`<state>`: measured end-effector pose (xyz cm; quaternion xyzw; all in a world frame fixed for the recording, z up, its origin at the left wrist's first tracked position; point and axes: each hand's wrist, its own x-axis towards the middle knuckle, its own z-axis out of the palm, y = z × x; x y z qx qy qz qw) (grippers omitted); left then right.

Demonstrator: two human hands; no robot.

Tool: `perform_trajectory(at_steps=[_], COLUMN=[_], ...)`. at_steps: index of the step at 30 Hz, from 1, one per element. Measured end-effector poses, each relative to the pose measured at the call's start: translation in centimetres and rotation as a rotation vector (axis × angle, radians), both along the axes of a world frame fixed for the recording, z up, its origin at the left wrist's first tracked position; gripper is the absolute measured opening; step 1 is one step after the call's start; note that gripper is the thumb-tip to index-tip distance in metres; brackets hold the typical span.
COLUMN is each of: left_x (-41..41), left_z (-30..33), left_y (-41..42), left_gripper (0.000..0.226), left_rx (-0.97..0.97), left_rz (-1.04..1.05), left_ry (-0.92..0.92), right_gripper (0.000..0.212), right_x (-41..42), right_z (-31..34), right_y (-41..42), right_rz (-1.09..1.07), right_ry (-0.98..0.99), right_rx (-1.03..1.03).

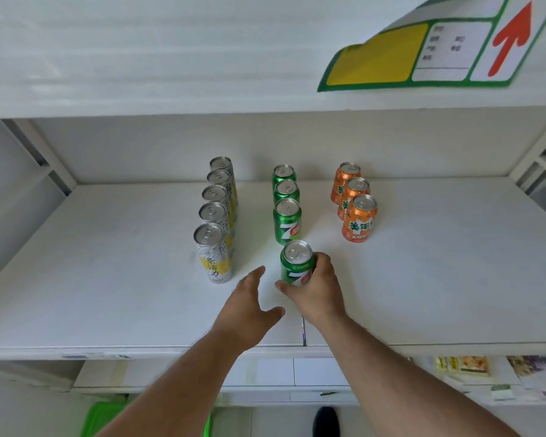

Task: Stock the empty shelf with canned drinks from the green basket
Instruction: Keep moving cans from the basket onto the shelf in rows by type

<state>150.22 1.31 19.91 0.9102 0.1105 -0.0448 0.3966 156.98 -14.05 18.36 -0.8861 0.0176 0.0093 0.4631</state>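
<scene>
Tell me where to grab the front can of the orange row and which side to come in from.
Grip the front orange can around the middle of its round wall, coming from the front or its right side. It stands upright, another orange can sits close behind it, and the shelf to its right looks bare, so fingers probably fit there. The right hand grips a green can; the left hand holds nothing.

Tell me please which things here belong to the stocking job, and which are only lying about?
Job: shelf; silver-yellow cans; green cans; orange cans; green can gripped by right hand; left hand; green basket.
Lying about: price sign; packets below.
</scene>
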Motion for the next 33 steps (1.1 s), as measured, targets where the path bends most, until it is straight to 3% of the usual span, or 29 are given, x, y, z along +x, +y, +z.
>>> perform_trajectory(at_steps=[14,33], left_x=[3.3,1.8], left_z=[-0.5,1.3], left_y=[-0.2,0.3], left_gripper=[0.096,0.095], left_rx=[-0.010,-0.012], left_rz=[0.036,0.021], left_ry=[0.024,-0.004], right_gripper=[0.063,0.068], right_x=[3.0,2.2], right_z=[0.9,2.9], right_y=[1.6,1.1], right_rz=[0.041,0.040], right_ry=[0.080,0.192], right_rx=[-0.022,-0.074])
